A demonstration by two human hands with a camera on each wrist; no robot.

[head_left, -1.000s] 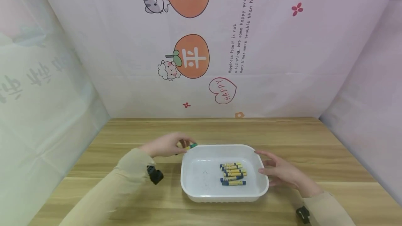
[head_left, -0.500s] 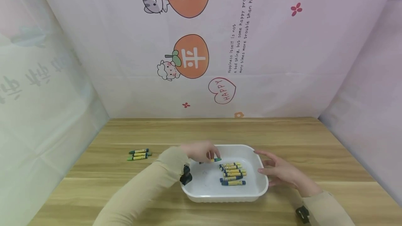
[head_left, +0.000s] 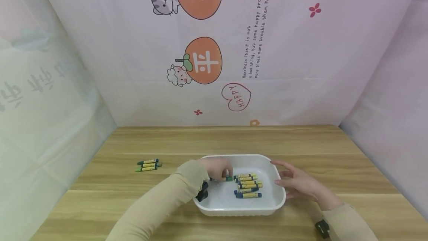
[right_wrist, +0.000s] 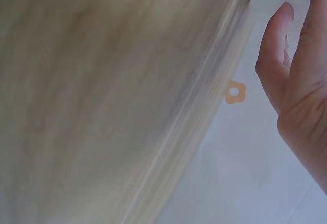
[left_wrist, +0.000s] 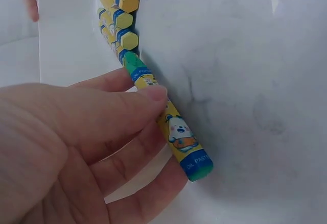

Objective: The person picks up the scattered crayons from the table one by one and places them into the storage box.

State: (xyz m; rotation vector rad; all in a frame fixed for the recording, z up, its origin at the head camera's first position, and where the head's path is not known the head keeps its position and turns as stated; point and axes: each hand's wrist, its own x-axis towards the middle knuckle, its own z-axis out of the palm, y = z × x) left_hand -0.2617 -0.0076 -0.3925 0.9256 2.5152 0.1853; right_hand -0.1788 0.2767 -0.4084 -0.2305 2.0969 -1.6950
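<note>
In the head view a white plastic basin (head_left: pixel 239 212) stands on the table. Inside it my left hand (head_left: pixel 217 168) pinches a green oil pastel (left_wrist: pixel 179 137) between thumb and fingers, low over the bottom. The green tip lies right at the end of a row of yellow-wrapped oil pastels (left_wrist: pixel 124 19), as the left wrist view shows. More of that row (head_left: pixel 248 186) appears in the head view, with blue pastels at its near end. My right hand (head_left: pixel 301 184) rests against the basin's right rim, fingers loosely extended and thumb at the edge.
On the table to the left of the basin lie several oil pastels (head_left: pixel 148 165) in green tones, side by side. A printed cloth (head_left: pixel 287 96) rises behind the wooden table (head_left: pixel 311 140) and along both sides.
My left hand has carried the green pastel from over the basin's left rim into it, rightward then down beside the row. My right hand has stayed at the rim.
</note>
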